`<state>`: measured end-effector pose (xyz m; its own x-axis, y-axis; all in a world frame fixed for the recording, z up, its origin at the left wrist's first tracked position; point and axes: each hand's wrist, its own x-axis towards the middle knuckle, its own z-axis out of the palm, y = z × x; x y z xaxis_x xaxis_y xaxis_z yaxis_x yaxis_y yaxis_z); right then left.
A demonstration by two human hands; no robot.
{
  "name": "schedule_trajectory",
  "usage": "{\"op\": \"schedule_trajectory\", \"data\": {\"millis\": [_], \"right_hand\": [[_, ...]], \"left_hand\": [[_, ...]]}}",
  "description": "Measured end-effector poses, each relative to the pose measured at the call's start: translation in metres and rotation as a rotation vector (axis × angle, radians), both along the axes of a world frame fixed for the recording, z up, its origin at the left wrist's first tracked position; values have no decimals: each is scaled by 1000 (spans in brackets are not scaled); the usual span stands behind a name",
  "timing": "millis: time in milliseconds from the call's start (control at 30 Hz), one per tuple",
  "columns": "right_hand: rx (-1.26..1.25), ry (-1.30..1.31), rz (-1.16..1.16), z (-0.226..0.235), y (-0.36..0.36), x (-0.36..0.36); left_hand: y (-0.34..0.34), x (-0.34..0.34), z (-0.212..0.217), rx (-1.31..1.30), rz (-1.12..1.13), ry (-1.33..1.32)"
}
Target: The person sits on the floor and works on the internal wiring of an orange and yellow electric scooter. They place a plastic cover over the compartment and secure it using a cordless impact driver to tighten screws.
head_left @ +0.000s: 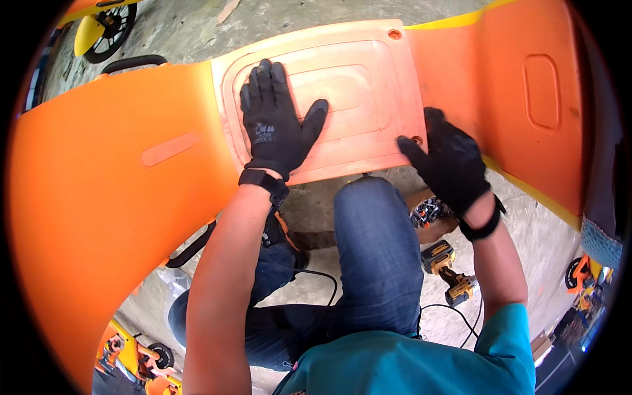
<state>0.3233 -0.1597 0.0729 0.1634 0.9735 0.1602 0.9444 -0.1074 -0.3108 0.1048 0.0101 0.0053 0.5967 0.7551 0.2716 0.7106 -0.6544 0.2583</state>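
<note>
An orange plastic panel (355,141) with raised rounded outlines lies in the middle of a large orange moulded body (131,125). My left hand (273,122), in a black glove, rests flat on the panel's left part, fingers stretched forward and thumb out to the side. At the panel's near right corner is my right hand (454,158), also gloved in black. Its thumb touches the panel beside a corner hole (416,140), and its index finger lies apart from the thumb by the right edge. The other right fingers are partly hidden. Nothing shows held in either hand.
A yellow and black cordless drill (451,273) lies on the concrete floor (316,253) right of my knee. Beyond it sits an open box of small screws (428,212). A black cable (332,280) runs by my legs. A black wheel (115,33) stands at the far left.
</note>
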Motion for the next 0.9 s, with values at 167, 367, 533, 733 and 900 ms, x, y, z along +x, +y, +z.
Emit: {"op": "schedule_trajectory", "data": {"millis": [167, 367, 533, 733, 900], "right_hand": [[20, -66, 37, 25, 4, -25], [-56, -37, 135, -41, 28, -36], [-66, -66, 152, -54, 33, -34], [-95, -3, 148, -46, 33, -34], [-131, 29, 39, -18, 44, -34]], "left_hand": [[2, 1, 1, -37, -5, -6], [2, 4, 0, -33, 10, 41], [0, 4, 2, -16, 17, 68], [3, 4, 0, -31, 24, 58], [6, 0, 0, -29, 30, 63]]}}
